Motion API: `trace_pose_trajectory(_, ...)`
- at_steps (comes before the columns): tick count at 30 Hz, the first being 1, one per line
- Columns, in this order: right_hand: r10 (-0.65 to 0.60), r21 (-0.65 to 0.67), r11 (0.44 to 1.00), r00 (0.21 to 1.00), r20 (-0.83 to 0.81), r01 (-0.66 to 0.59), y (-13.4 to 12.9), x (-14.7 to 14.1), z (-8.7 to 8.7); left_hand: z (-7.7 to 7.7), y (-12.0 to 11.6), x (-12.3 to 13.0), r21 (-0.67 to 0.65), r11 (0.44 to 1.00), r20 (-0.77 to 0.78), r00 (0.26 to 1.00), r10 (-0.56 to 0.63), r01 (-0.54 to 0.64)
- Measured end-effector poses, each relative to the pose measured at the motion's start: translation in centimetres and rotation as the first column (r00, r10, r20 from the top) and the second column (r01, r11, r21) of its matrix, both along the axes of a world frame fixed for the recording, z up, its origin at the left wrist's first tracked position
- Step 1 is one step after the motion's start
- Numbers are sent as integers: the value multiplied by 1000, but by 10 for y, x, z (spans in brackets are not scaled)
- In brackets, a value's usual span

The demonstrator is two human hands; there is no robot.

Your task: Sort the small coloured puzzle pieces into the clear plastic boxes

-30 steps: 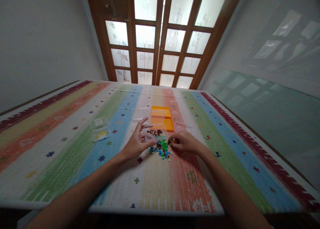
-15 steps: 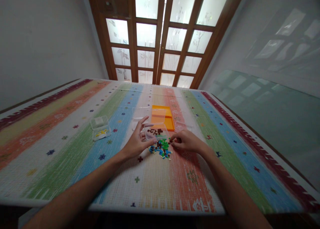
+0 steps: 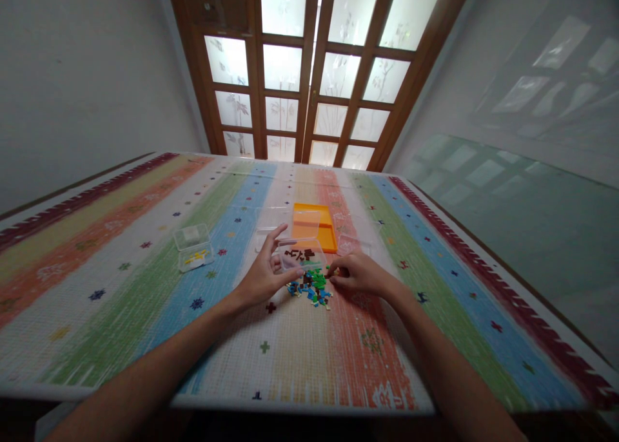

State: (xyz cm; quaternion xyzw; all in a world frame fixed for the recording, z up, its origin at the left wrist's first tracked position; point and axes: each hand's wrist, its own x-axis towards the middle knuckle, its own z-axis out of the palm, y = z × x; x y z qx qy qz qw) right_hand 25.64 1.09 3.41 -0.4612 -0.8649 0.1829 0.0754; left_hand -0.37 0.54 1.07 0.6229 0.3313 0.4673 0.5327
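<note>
A clear plastic box (image 3: 316,259) with brown pieces (image 3: 305,254) inside is held at its left side by my left hand (image 3: 264,271), thumb at the near edge and fingers behind. Just below the box lies a loose pile of small green, blue, brown and pale pieces (image 3: 316,289) on the striped cloth. My right hand (image 3: 355,272) is at the pile's right edge, thumb and forefinger pinched together; whatever lies between the fingertips is too small to make out.
Behind the box sits an orange divided tray (image 3: 330,239), partly under a clear lid. A small open clear box (image 3: 196,259) with yellow pieces stands at the left. Another clear container (image 3: 354,243) lies right of the tray.
My right hand's fingertips have shifted very slightly toward the pile. My left hand and the clear box look the same.
</note>
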Motion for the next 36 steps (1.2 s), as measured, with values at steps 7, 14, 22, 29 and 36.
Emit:
trace_pose_trajectory(7, 20, -40, 999, 999, -44, -22, 1, 0, 0, -2, 1, 0, -2, 1000, 5, 1000, -3, 3)
trace_pose_trajectory(14, 41, -3, 999, 999, -17, -41, 1, -2, -1, -3, 1, 0, -10, 1000, -3, 1000, -3, 3)
trace_pose_trajectory(22, 24, -7, 1000, 997, -73, -25, 2, 3, 1, -2, 0, 0, 13, 1000, 0, 1000, -7, 7)
trace_pose_trajectory(29, -26, -1, 1000, 940, -340, 27, 1, 16, 24, -1, -2, 2, -26, 999, -5, 999, -32, 32)
trace_pose_trajectory(36, 55, 8, 998, 947, -316, -55, 2, -22, 42, 0, -8, 6, -32, 996, -15, 997, -82, 82)
